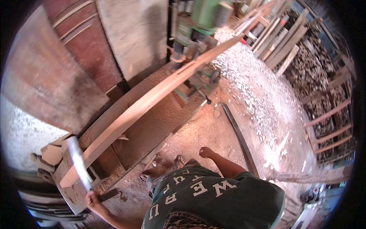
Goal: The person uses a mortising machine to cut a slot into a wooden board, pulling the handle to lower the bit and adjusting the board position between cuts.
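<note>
In my left hand (91, 199), fingers are closed round the lower end of a shiny, pale blade-like strip (79, 164), slightly blurred. The strip stands up across the near-left end of a long wooden beam (131, 111); I cannot tell whether they touch. Running diagonally to the far right, the beam has a long slot (186, 69) and lies by a green drilling machine (204, 17). A dark bar-like piece (109, 195) is beside my left hand. My right hand (206, 152) hangs before my body, fingers curled, with nothing visible in it.
Sawdust covers the long low bench (148, 128) under the beam. A dark narrow bar (240, 137) lies on the floor to the right, near pale wood chips (248, 80). Boards (280, 42) and stacked firewood (314, 65) stand far right; reddish panels (85, 42) lean at left.
</note>
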Available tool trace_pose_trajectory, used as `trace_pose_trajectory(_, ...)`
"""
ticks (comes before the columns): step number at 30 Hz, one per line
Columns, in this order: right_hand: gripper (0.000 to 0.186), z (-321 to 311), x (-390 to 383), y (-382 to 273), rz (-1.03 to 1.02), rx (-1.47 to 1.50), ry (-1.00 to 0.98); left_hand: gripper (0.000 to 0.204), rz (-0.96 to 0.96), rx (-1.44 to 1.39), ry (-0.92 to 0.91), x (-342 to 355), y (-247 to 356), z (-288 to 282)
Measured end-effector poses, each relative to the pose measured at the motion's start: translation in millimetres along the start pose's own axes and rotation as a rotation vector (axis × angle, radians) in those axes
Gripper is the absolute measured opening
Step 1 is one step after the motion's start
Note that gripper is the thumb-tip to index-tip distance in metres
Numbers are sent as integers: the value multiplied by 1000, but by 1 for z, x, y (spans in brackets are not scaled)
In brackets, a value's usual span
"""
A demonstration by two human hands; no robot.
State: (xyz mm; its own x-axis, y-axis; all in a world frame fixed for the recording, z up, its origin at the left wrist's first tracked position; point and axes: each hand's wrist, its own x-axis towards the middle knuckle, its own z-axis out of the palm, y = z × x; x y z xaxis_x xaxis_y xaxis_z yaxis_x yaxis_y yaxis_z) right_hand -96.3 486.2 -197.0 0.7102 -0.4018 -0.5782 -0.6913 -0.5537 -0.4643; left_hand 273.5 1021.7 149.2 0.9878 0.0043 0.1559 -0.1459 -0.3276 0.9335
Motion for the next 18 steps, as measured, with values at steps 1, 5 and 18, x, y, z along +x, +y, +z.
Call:
trace_pose_trajectory(1, 31, -12, -12, 3, 95, 41, 59, 14, -71, 81, -114, -1, 19, 41)
trace_pose_trajectory(5, 24, -72, -45, 14, 151, 518, 186, 17, -110, 56, -480, -14, 89, 186)
trace_pose_trajectory(18, 31, -310, -20, -92, -212, 855, 287, 18, -150, -237, -747, 2, 130, 469)
